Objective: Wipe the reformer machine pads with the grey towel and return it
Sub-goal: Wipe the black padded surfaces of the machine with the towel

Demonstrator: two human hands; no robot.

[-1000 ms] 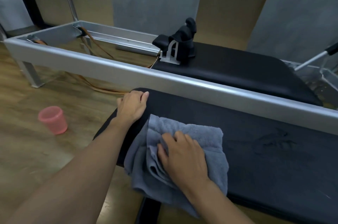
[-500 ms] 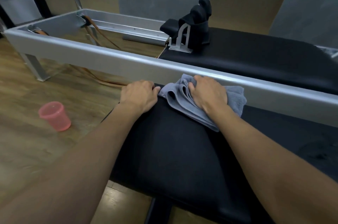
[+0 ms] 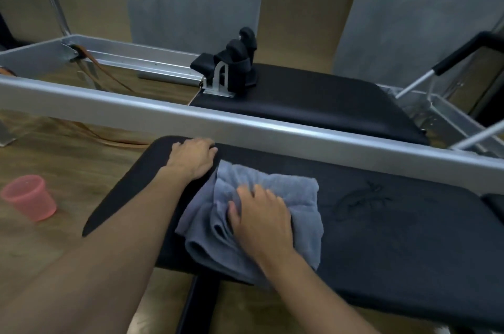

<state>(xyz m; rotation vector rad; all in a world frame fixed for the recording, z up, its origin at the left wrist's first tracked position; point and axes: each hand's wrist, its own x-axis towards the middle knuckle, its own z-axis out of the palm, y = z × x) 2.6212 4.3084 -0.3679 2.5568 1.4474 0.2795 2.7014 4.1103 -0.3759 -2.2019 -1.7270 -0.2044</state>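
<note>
Grey towel point(image 3: 272, 213) is bunched and folded on the near black pad point(image 3: 395, 230), toward its left half, with part of it hanging over the pad's front edge. Right hand point(image 3: 263, 220) is pressed flat on top of the towel, fingers spread and curled slightly into the folds, pinning it to the pad rather than gripping it. Left hand point(image 3: 193, 156) rests palm-down on the pad's far-left corner, holding nothing, just beside the towel's left edge and close to the silver frame rail point(image 3: 272, 129). Past the rail sits the carriage pad point(image 3: 313, 96) with black shoulder rests point(image 3: 234, 60) at its left end. Pink cup point(image 3: 28, 197) stands on the wooden floor point(image 3: 54, 159), well left of the pad.
</note>
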